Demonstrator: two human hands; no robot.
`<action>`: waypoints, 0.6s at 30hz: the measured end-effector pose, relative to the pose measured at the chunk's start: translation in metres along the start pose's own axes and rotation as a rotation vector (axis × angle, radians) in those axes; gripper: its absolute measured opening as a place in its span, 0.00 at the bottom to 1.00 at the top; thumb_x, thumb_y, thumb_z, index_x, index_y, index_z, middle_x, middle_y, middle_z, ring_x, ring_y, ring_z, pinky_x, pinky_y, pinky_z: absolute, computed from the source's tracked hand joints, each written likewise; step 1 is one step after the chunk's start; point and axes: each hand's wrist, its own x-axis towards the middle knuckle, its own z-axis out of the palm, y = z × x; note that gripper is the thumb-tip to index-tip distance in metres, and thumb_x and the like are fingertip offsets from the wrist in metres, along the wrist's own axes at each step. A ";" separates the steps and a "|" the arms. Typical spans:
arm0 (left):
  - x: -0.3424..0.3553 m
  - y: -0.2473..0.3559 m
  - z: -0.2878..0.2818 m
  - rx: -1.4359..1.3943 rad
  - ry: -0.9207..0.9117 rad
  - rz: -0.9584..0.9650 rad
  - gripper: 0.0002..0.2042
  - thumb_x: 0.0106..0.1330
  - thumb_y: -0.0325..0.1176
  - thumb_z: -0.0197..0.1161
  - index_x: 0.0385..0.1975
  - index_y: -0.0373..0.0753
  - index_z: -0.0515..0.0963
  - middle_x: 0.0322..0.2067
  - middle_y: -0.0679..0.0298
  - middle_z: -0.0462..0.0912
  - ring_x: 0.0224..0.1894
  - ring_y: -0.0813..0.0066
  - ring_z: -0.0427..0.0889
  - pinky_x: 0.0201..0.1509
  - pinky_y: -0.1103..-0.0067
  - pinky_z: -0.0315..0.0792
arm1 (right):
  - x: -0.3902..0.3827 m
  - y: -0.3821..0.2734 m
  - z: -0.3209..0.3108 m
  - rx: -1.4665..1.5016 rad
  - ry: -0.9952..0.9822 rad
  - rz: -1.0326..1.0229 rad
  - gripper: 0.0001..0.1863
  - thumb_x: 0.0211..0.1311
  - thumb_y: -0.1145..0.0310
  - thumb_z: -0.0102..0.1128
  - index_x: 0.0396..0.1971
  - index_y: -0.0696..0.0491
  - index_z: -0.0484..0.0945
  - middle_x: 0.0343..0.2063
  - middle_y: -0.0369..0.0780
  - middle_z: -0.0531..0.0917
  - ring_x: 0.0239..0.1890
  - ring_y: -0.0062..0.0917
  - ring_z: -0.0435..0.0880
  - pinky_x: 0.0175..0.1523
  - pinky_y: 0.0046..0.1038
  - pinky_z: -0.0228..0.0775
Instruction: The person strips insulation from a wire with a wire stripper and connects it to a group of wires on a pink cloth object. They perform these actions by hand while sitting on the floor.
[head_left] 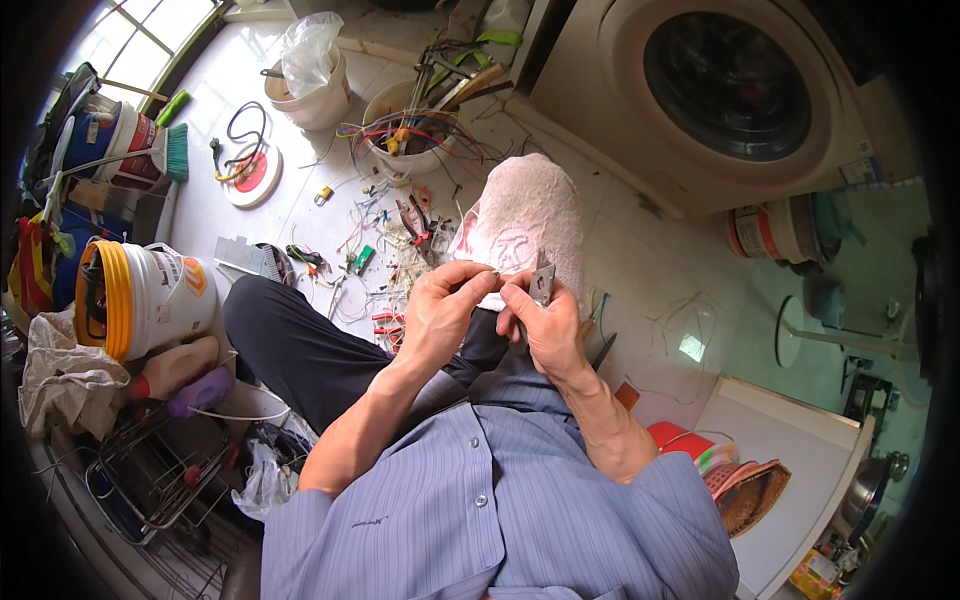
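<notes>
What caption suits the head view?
Left hand and right hand close together at a pink towel, the right holding a flat metal piece, wire scraps strewn nearby.

Bright daylight from upper-left window (148,38); glare on floor (692,347); edges bent.

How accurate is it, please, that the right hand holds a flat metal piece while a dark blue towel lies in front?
The towel is pale pink, not dark blue, as the head view shows; the right hand does hold the flat metal piece.
</notes>
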 end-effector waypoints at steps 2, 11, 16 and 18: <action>0.002 -0.003 0.001 0.019 -0.012 0.061 0.08 0.69 0.30 0.66 0.40 0.31 0.84 0.25 0.69 0.81 0.26 0.87 0.74 0.29 0.85 0.67 | 0.001 -0.002 0.005 0.022 0.016 -0.041 0.05 0.67 0.72 0.63 0.36 0.58 0.79 0.20 0.34 0.79 0.19 0.14 0.75 0.23 0.17 0.65; -0.003 0.000 0.005 0.255 -0.008 0.133 0.10 0.68 0.30 0.66 0.42 0.30 0.85 0.28 0.65 0.86 0.30 0.83 0.80 0.34 0.83 0.74 | 0.001 0.003 0.005 -0.076 0.102 -0.104 0.08 0.68 0.69 0.62 0.35 0.59 0.80 0.20 0.34 0.79 0.20 0.14 0.76 0.24 0.18 0.67; -0.005 0.004 0.007 0.310 -0.007 0.110 0.09 0.67 0.30 0.66 0.41 0.32 0.86 0.23 0.66 0.84 0.26 0.85 0.79 0.27 0.84 0.70 | 0.000 0.005 0.004 -0.094 0.123 -0.101 0.09 0.69 0.68 0.61 0.35 0.60 0.81 0.22 0.35 0.81 0.20 0.14 0.78 0.25 0.18 0.68; -0.005 0.003 0.007 0.308 -0.005 0.090 0.09 0.68 0.30 0.65 0.41 0.31 0.86 0.24 0.65 0.85 0.26 0.85 0.79 0.27 0.85 0.69 | 0.000 0.005 0.004 -0.088 0.119 -0.104 0.10 0.70 0.68 0.61 0.36 0.60 0.81 0.22 0.35 0.81 0.21 0.15 0.78 0.25 0.18 0.68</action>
